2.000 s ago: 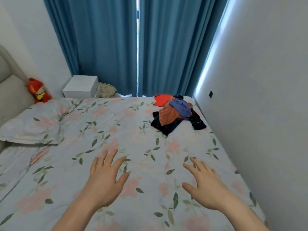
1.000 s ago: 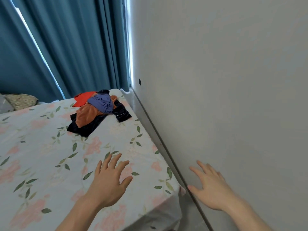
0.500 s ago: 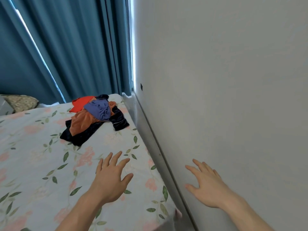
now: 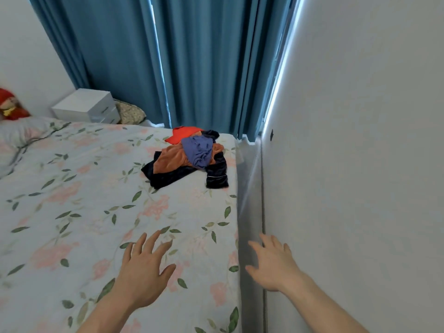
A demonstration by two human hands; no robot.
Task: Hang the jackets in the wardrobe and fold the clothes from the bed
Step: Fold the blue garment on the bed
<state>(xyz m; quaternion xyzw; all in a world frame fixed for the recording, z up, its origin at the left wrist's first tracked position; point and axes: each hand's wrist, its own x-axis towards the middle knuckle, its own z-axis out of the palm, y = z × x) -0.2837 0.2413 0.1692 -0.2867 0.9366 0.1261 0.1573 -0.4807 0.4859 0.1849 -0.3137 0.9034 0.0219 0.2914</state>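
Blue curtains (image 4: 192, 68), white wall (image 4: 360, 140), white nightstand (image 4: 86, 106).

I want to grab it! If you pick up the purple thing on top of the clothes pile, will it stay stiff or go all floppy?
The purple garment looks crumpled and bunched, so probably floppy and light. It may drag the orange garment beneath along.

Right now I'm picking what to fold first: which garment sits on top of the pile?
The purple-blue garment, bunched on top of the rust-orange one. The dark navy piece lies underneath, and the bright red one sits behind.
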